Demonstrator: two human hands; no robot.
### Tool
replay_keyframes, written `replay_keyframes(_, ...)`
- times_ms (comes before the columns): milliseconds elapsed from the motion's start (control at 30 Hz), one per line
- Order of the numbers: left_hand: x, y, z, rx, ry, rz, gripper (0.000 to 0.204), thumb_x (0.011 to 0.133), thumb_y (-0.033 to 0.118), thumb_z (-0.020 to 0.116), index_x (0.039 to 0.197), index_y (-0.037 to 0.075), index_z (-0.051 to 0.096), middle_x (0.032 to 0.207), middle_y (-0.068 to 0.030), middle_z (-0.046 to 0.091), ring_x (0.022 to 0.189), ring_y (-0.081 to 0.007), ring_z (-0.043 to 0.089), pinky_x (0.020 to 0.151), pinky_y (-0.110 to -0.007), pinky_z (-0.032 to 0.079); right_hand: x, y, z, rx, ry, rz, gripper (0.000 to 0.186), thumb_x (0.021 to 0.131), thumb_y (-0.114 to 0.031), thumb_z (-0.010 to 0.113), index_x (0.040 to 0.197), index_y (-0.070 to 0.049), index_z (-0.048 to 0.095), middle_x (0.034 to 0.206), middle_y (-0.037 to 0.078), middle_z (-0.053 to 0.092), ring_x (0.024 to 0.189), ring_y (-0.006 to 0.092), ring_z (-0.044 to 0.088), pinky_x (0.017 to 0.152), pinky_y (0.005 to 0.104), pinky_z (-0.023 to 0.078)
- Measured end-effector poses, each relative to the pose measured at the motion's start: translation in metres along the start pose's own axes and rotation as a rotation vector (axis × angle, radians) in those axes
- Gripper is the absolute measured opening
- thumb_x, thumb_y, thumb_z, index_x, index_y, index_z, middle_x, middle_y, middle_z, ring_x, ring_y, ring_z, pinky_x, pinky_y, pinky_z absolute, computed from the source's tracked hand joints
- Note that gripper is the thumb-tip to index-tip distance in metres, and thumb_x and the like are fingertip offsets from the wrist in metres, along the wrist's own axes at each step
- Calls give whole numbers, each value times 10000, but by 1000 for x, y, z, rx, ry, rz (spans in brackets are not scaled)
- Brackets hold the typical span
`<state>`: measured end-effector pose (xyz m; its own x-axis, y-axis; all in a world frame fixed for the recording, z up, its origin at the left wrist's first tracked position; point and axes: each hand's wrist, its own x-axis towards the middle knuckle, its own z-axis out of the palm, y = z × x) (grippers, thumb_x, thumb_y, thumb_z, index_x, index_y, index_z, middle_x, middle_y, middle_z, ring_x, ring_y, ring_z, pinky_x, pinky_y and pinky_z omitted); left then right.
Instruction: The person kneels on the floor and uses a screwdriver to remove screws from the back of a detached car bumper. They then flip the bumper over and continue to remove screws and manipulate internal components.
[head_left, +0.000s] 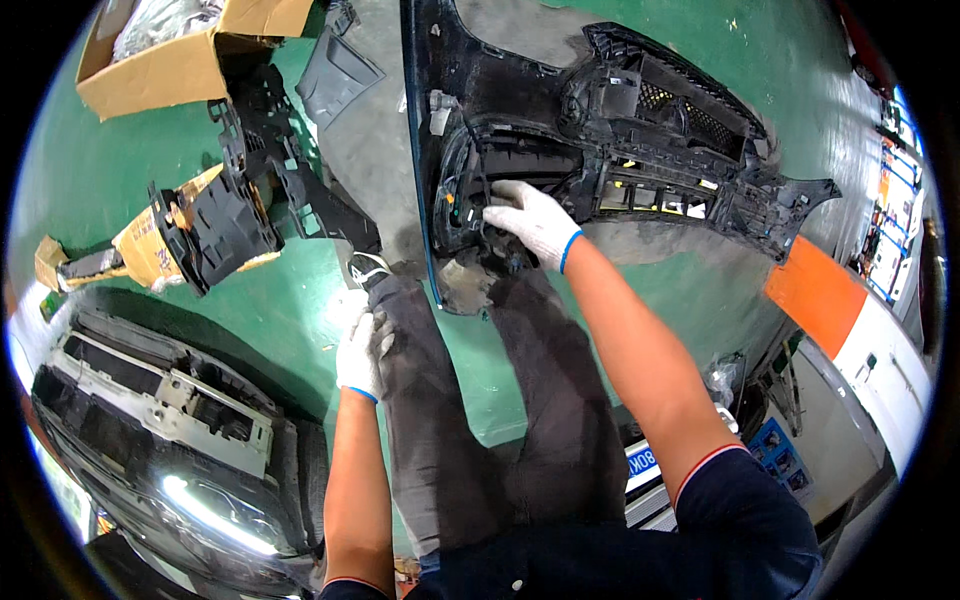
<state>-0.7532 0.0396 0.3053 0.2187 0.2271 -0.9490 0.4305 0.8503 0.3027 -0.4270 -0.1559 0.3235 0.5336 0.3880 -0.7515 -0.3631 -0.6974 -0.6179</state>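
A black car bumper (620, 130) lies inside-up on the green floor ahead of me. My right hand (530, 225), in a white glove with a blue cuff, reaches into the opening at the bumper's left end, fingers curled on a black part there; what it grips is partly hidden. My left hand (358, 352), also gloved, rests on my grey trouser leg (430, 420) near the knee and holds nothing that shows.
Black plastic brackets (250, 190) lie on cardboard at the left. An open cardboard box (170, 60) stands at the far left. A car's front end (150, 430) with a headlamp fills the lower left. An orange and white barrier (830, 300) stands at the right.
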Motion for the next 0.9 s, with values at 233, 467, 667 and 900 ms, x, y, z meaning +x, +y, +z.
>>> replay_keyframes(233, 71, 32, 57, 13, -78, 30, 489, 1057, 333, 650, 1440, 41, 569, 1343, -158, 670, 1199, -279, 652, 987, -413, 528, 1, 12, 3, 354, -212, 54, 479, 971, -210, 737, 1374, 24, 625, 1286, 130, 706, 1195, 197, 642, 1086, 345, 483)
replay_keyframes(467, 188, 36, 112, 47, -538, 122, 487, 1106, 299, 510, 1526, 53, 505, 1461, -128, 610, 1293, -261, 605, 1098, -396, 488, -10, 9, -1, 467, -428, 93, 520, 1001, -216, 693, 1428, 59, 578, 1320, 148, 695, 1237, 207, 652, 1085, 358, 503)
replay_keyframes(667, 242, 39, 135, -93, -749, 110, 490, 1159, 278, 395, 1591, 52, 450, 1562, -148, 547, 1394, -284, 561, 1195, -406, 453, -9, 2, -11, 252, -394, -43, 524, 985, -276, 702, 1394, 41, 618, 1285, 206, 725, 1187, 258, 708, 1037, 378, 532)
replay_keyframes(900, 220, 31, 140, -154, -685, 1, 498, 1161, 291, 392, 1595, 54, 445, 1564, -150, 544, 1393, -284, 563, 1198, -408, 453, 12, 27, -21, 480, -325, 97, 239, 1028, -150, 680, 1190, 17, 732, 1105, 71, 754, 1034, 151, 692, 943, 302, 544)
